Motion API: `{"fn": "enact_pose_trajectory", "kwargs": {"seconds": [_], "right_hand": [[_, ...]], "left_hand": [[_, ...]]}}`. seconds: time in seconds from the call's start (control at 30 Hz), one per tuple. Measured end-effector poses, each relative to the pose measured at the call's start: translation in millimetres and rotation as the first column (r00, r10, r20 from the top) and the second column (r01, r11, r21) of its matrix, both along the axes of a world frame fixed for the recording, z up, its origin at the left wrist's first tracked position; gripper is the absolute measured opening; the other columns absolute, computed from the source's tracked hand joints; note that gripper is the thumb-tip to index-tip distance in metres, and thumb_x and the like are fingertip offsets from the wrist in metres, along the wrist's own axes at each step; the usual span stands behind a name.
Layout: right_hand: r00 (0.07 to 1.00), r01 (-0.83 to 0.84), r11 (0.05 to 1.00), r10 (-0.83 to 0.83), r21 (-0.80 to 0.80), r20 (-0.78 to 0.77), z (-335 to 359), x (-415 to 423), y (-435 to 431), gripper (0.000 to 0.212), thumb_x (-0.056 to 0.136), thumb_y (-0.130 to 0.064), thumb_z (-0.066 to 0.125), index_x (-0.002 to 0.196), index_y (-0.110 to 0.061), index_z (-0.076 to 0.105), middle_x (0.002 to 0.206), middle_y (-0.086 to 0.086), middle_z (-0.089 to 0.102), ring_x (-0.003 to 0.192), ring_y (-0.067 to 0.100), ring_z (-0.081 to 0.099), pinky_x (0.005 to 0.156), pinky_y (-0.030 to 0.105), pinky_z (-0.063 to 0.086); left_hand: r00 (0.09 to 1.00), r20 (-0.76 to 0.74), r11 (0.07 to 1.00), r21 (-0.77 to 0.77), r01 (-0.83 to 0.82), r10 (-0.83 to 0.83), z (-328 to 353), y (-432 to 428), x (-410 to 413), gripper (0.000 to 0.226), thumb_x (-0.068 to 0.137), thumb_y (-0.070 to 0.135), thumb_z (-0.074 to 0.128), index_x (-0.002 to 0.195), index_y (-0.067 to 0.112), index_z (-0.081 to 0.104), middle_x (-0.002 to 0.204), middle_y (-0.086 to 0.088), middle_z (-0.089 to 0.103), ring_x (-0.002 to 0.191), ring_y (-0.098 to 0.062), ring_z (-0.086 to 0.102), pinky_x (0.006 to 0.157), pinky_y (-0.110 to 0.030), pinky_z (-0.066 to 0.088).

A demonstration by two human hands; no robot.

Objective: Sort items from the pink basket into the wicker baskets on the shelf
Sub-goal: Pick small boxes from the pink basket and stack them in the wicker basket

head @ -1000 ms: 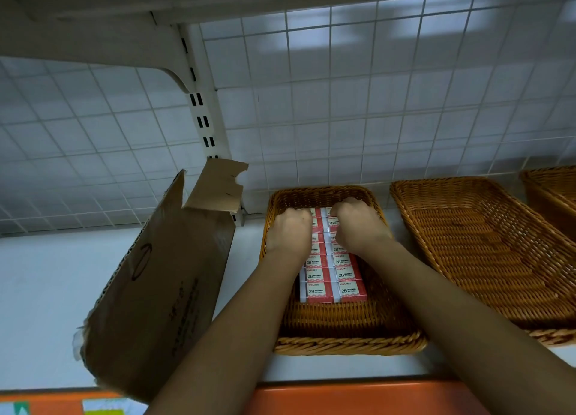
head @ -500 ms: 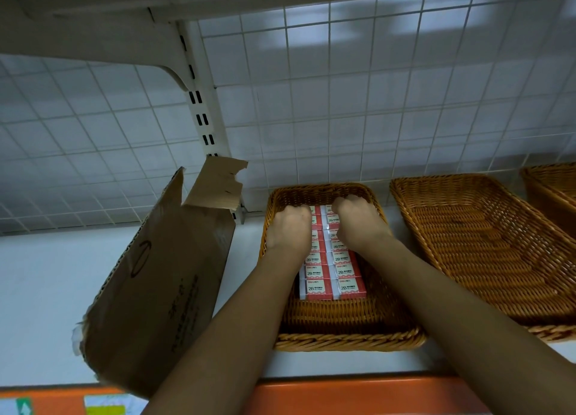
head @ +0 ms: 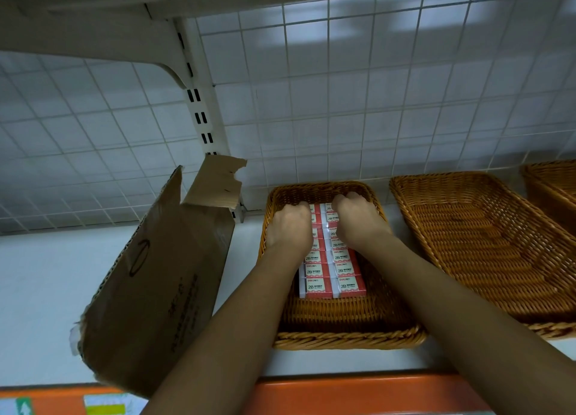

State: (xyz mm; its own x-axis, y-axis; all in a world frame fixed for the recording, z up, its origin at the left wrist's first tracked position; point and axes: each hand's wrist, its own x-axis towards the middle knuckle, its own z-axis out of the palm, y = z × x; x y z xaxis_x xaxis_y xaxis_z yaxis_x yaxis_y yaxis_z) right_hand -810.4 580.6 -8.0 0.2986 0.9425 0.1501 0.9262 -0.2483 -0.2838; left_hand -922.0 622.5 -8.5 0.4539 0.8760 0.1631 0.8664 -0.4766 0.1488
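At the back of the wicker basket point(head: 343, 339), my left hand point(head: 291, 227) and right hand point(head: 355, 219) stay curled on the red boxes point(head: 316, 285) (barely moved), so I'm only tidying, I think.

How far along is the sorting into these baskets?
Done: two rows of red 2B boxes lie in the left wicker basket. In hand: left hand and right hand curl over far boxes. Left: middle basket holds nothing; pink basket out of view.

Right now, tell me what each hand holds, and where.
Left hand and right hand each curl over the far end of a row of red boxes in the wicker basket; grip itself hidden.
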Motion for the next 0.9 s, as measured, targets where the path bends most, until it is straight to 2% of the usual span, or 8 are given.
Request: {"fn": "enact_pose_trajectory", "kwargs": {"seconds": [0.23, 0.9], "right_hand": [[1.000, 0.006, 1.000, -0.006, 0.004, -0.003, -1.8, 1.7, 1.9, 0.028, 0.087, -0.006, 0.056, 0.115, -0.006, 0.051, 0.113, 0.014, 0.052, 0.104, 0.032, 0.053, 0.082, 0.039, 0.048], [0.999, -0.009, 1.000, 0.010, -0.009, 0.051, -3.4, 1.1, 4.1, 0.026, 0.092, -0.014, 0.054, 0.117, -0.008, 0.052, 0.116, 0.013, 0.052, 0.105, 0.030, 0.055, 0.086, 0.037, 0.047]], "left_hand": [[1.000, 0.010, 1.000, 0.002, 0.007, -0.007, -2.4, 2.4, -0.2, 0.023, 0.092, 0.006, 0.052, 0.116, 0.006, 0.052, 0.113, -0.013, 0.060, 0.103, -0.030, 0.059, 0.069, -0.032, 0.043], [0.998, -0.030, 0.999, 0.016, 0.047, -0.046, 5.0, -2.2, -1.4, 0.023, 0.095, 0.006, 0.046, 0.118, 0.004, 0.049, 0.113, -0.014, 0.060, 0.103, -0.030, 0.060, 0.068, -0.030, 0.040]]}}
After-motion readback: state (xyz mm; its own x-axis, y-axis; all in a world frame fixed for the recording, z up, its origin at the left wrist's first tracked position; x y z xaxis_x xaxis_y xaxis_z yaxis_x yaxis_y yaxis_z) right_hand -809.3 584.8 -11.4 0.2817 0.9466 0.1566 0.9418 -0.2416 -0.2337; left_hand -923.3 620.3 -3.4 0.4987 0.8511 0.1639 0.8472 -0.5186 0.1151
